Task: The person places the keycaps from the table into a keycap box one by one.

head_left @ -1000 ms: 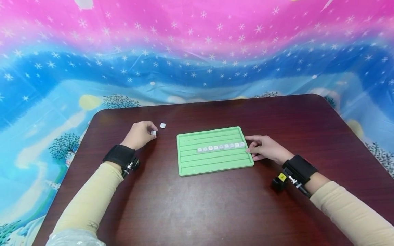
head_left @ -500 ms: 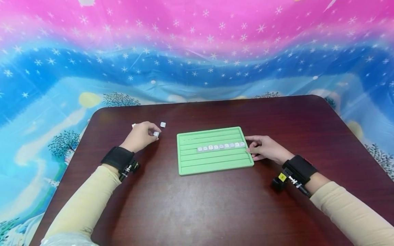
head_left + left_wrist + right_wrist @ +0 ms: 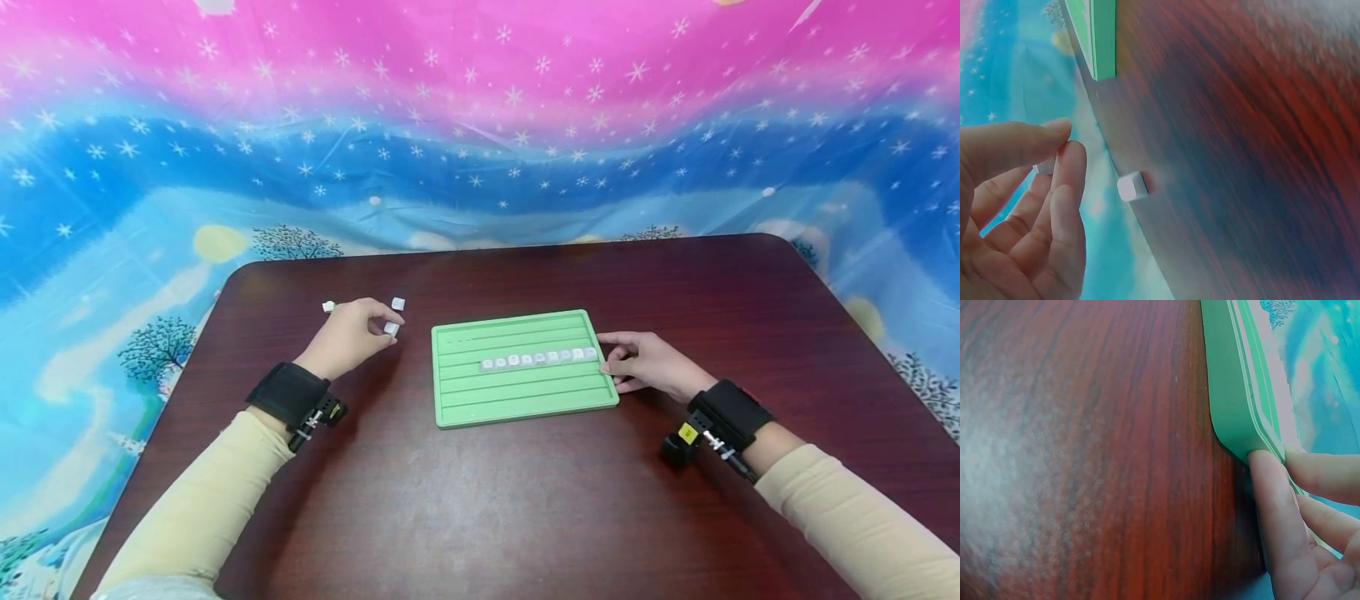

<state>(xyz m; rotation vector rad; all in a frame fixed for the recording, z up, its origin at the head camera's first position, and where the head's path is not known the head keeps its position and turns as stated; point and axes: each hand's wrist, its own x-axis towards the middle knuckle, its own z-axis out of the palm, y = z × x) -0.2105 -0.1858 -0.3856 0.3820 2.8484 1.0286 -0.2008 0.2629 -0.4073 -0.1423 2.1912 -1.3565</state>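
Note:
My left hand [image 3: 348, 337] pinches a small white keycap [image 3: 392, 329] between thumb and fingers, left of the green tray [image 3: 525, 406]. In the left wrist view the fingers mostly hide this keycap [image 3: 1045, 166]. Another loose keycap [image 3: 398, 303] lies on the table just beyond the fingertips. Behind the hand is a small white piece [image 3: 328, 307]. The ridged tray lies flat, with a row of keycaps [image 3: 539, 359] set along one of its middle slots. My right hand [image 3: 648, 362] holds the tray's right edge, thumb and fingers against its rim and side.
The dark wooden table [image 3: 495, 517] reaches back to a patterned cloth backdrop [image 3: 480, 150] in pink and blue. A black strap with a camera [image 3: 678, 448] sits on my right wrist, low beside the tray's right side.
My left hand has moved slightly right, toward the tray, with the keycap in its pinch. The white piece behind it has come into view. The right hand and tray stay put.

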